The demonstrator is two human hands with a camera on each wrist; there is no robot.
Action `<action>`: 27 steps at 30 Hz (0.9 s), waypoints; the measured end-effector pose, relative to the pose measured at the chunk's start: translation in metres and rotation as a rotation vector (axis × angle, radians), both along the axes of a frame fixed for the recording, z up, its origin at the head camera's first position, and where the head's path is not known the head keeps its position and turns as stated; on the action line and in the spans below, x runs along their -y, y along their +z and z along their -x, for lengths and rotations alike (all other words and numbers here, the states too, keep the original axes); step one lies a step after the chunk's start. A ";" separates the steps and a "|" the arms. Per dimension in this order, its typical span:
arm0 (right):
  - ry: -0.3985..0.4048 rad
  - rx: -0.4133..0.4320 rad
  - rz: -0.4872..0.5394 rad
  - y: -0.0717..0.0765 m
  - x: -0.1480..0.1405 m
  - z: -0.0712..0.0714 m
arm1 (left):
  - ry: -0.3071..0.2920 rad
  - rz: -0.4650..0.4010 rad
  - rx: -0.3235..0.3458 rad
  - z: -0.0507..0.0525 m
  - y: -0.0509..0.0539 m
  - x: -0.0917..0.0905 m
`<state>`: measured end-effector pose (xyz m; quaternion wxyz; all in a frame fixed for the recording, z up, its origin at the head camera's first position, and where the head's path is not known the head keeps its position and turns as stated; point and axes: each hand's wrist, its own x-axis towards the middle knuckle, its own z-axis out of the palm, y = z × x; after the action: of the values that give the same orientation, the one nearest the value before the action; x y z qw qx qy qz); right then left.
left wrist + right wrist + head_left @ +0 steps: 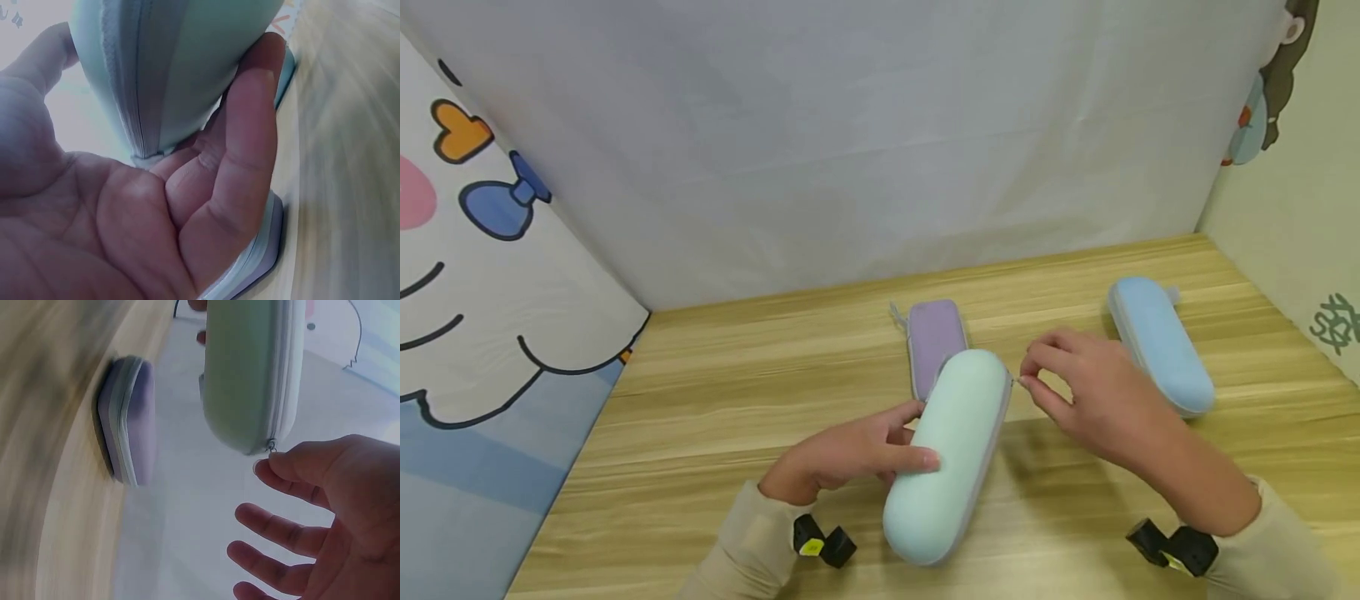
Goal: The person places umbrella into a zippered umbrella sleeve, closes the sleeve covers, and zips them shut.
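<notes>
A pale mint-green zippered case (951,458), long and rounded, is held tilted above the table. My left hand (861,454) grips its left side, thumb on top and fingers underneath; the left wrist view shows the palm and curled fingers (250,131) around it. At the far right end of the zipper, my right hand (1097,392) pinches the small metal zipper pull (272,445) between thumb and index finger. In the right wrist view the other fingers are spread apart. The zipper looks closed along the part that shows.
Behind the mint case lies a purple zippered case (936,337) with a grey strap, partly covered by it. A light blue case (1161,346) rests on the right, beyond my right hand. The wooden table (737,375) ends at a grey-white back panel (850,150).
</notes>
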<state>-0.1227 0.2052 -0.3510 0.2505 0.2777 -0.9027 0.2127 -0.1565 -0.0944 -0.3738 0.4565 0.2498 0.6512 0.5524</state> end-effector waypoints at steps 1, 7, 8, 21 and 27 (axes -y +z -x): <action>-0.002 -0.015 0.002 0.000 -0.003 0.002 | -0.010 -0.002 -0.001 -0.001 0.000 -0.001; -0.015 -0.032 0.004 -0.001 -0.013 0.009 | -0.066 -0.005 -0.019 -0.006 -0.002 -0.006; -0.016 -0.029 0.006 -0.001 -0.013 0.010 | -0.075 -0.010 -0.014 -0.007 -0.002 -0.007; 0.299 0.310 0.162 -0.003 -0.023 0.013 | -0.270 -0.125 -0.020 -0.018 -0.001 -0.022; 0.532 0.417 0.271 -0.009 -0.029 0.019 | -0.357 -0.185 -0.014 -0.021 -0.001 -0.027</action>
<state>-0.1420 0.2345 -0.3604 0.0315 0.4177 -0.7942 0.4403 -0.1359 -0.0678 -0.3749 0.5178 0.4058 0.5461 0.5186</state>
